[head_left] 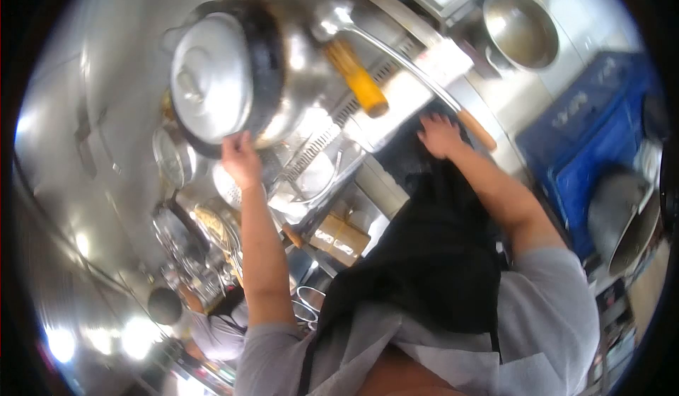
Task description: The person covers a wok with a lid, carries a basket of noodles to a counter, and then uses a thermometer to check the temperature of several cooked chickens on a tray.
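My left hand (241, 161) reaches up to a large steel pot (297, 63) with a dark band, topped by a silver lid (212, 77). Its fingers are closed at the dark lower edge beside the lid; whether they grip the pot or the lid is hard to make out. My right hand (440, 136) lies with fingers spread on dark cloth at the front of the black apron (424, 240). Between my hands, a long ladle (403, 60) with a wooden handle rests across the counter, and a thick yellow handle (366, 95) lies beside it.
A steel pot (522, 31) stands at upper right, above a blue crate (573, 169) and a dark wok (622, 215). A cardboard box (340, 239) sits under the counter. Another person's sleeve (218, 336) shows at lower left, near blurred pans (180, 233).
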